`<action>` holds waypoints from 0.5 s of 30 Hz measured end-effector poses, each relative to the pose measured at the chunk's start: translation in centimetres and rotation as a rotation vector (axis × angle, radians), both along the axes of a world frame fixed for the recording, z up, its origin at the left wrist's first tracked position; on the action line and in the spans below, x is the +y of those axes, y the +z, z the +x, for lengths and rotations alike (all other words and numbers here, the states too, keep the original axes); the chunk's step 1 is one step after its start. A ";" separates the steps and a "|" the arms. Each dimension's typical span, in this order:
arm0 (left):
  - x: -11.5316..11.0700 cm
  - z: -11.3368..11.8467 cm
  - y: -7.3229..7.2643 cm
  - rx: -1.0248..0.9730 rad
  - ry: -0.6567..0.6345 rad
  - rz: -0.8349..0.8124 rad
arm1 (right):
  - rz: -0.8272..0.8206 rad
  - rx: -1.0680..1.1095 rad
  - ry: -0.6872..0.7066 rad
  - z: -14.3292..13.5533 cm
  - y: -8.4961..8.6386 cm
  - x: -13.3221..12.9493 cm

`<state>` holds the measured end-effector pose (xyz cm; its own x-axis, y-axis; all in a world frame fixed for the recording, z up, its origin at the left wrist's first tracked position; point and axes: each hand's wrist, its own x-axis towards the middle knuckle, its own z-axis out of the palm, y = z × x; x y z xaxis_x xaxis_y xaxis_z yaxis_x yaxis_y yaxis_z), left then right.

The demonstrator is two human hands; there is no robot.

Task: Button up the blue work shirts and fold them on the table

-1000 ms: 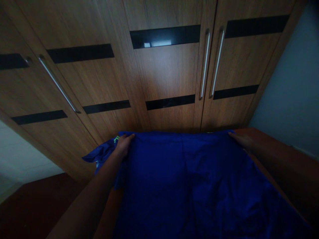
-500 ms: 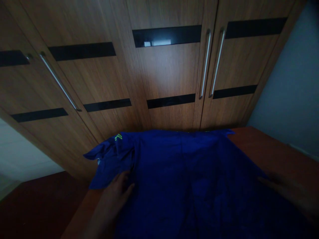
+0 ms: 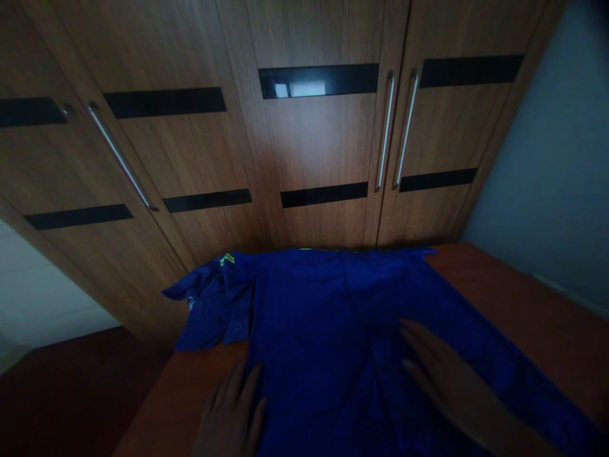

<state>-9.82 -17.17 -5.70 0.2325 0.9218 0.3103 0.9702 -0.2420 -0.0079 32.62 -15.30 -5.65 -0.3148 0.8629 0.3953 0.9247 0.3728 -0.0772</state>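
A dark blue garment, perhaps a shirt or jacket, lies spread over a reddish-brown wooden surface. Its left part, which looks like a folded sleeve, is bunched and carries small yellow-green stripes and a button. At the garment's left edge rests my left hand, fingers extended, partly on the cloth and partly on the wood. My right hand lies over the right-middle of the cloth with its fingers stretched out and thumb apart. Neither hand grips anything. The near end of the garment runs out of view.
Behind the surface stands a wooden wardrobe with black strips and long metal handles. A pale wall is on the right. Bare reddish-brown tabletop shows right of the garment. Dark floor lies at lower left.
My right hand has moved left from the garment's right edge onto its middle. My left hand has slid nearer to me along the left edge. The sleeve-like part shows more of its button.
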 end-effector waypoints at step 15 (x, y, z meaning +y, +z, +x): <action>-1.9 0.0 1.5 -0.067 -0.225 0.073 | -0.131 0.090 0.362 -4.7 1.8 -5.0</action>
<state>-9.83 -19.07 -4.23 0.4054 0.8237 0.3964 0.8911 -0.4528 0.0295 27.95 -20.35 -3.81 -0.5773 0.7473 0.3292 0.7223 0.6553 -0.2209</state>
